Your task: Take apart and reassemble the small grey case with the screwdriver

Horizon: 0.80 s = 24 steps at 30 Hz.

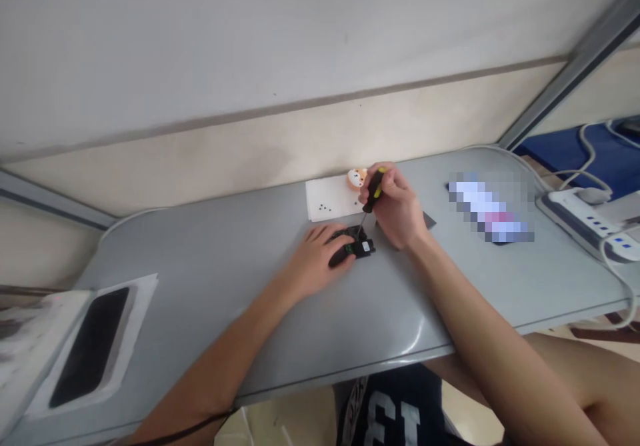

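Observation:
A small black device (pixel 367 247) with a green circuit part and a white label lies on the grey table. My left hand (pixel 320 258) is closed on its left side, fingers and thumb wrapped round it. My right hand (pixel 395 207) grips a black and yellow screwdriver (pixel 375 191), held tilted. The screwdriver's thin shaft points down to the device's upper part; its very tip is hard to make out. Behind the device, several tiny dark screws (pixel 325 208) lie on a white sheet of paper (pixel 315 193).
An orange and white animal figure (pixel 356 179) stands at the paper's back edge. A dark flat piece (pixel 429 221) lies partly behind my right hand. Further right are a blurred-out phone (pixel 487 209) and a white power strip (pixel 590 223) with cables. A black phone-like slab (pixel 93 346) lies at left.

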Each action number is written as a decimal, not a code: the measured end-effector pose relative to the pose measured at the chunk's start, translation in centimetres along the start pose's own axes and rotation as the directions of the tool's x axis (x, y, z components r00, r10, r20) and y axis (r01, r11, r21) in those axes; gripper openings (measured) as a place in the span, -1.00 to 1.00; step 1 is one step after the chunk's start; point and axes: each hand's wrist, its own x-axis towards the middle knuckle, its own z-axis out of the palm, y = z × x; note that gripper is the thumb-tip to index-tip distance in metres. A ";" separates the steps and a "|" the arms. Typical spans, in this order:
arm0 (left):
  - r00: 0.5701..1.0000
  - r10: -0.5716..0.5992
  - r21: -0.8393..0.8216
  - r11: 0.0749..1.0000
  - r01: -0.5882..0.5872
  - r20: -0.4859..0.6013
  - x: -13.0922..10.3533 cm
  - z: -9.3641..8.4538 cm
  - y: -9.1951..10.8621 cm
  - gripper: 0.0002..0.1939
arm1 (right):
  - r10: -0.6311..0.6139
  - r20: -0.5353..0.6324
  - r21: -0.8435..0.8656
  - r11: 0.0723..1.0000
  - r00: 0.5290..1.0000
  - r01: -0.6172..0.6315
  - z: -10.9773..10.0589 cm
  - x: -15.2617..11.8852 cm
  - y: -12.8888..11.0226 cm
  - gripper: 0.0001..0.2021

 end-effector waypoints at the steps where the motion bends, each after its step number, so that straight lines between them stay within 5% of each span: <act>1: 1.000 -0.001 -0.003 1.000 0.001 -0.001 0.0 0.0 0.0 -0.76 | 0.020 0.024 -0.002 1.000 1.000 -0.020 0.0 0.1 -0.1 -0.70; 11: 1.000 0.000 0.002 1.000 0.000 0.017 0.1 -0.2 0.0 -0.76 | 0.024 -0.047 0.068 0.997 0.999 -0.021 0.4 -0.4 -0.4 -0.61; 20: 0.999 -0.011 0.007 1.000 0.011 0.035 0.1 -0.2 0.1 -0.76 | 0.031 0.086 0.037 0.999 0.996 -0.034 0.0 0.1 -0.8 -0.66; 24: 0.999 -0.015 0.005 1.000 0.015 0.038 0.1 -0.1 0.0 -0.73 | 0.006 0.050 0.097 0.995 0.999 -0.011 0.5 -0.5 -0.9 -0.65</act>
